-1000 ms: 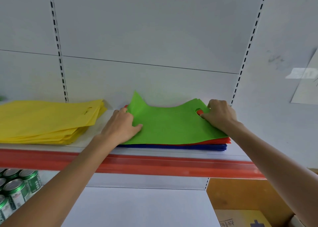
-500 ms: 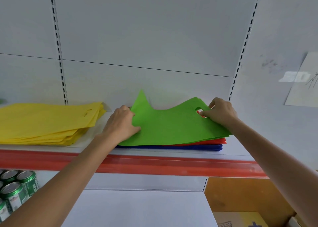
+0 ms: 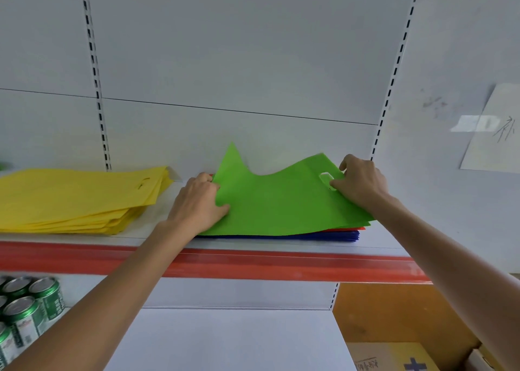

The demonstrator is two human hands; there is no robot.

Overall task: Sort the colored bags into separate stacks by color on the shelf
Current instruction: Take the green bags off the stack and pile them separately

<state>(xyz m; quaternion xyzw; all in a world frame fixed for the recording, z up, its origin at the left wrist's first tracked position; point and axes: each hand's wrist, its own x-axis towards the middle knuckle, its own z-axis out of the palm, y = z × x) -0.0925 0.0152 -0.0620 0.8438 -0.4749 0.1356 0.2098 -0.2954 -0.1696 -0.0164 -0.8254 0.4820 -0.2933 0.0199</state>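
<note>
One colour seems to be sorted already: the yellow stack (image 3: 78, 199) lies by itself at the left of the frame on the shelf (image 3: 394, 237), with many bags on each other and no other colour visible in it. It is well apart from the second pile in the centre of the frame.

This second pile is mixed. The green bag (image 3: 281, 202) is on top, under it a thin red layer (image 3: 358, 228) shows at the right end, and the blue bags (image 3: 281, 236) are at the bottom. How many bags each layer has, I cannot tell.

Both hands are on the green bag. The left hand (image 3: 197, 204) grips its left edge, with the thumb on top of the fabric and the fingers curled under it. The right hand (image 3: 360, 182) pinches the right end, just beside the handle hole. The back corner of the bag stands up against the wall panel, so the bag is partly raised from the pile but its front edge lies on it.

By my judgement the task is less than half done. Green, red and blue each need their own stack, and no such stack is visible on the shelf yet. The free part of the shelf between the two piles is narrow; more space shows at the right of the frame.
</note>
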